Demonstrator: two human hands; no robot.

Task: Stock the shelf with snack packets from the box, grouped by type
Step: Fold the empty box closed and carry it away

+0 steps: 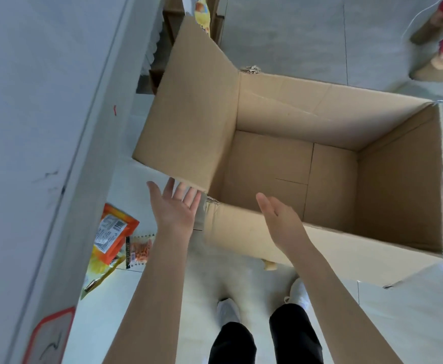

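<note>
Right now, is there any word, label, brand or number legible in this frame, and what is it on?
No text can be read here.
Orange packet: white label with barcode, print too small.
Small packet beside it: dark strip of print, blurred.
Yellow packet at top: printing blurred.
Red-bordered sheet, bottom left: black mark, unreadable.
Cardboard box: no print shows.

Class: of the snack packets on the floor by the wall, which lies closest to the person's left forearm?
The small clear packet of reddish snacks, beside the left forearm; the orange packet and yellow packet lie nearer the wall.
</note>
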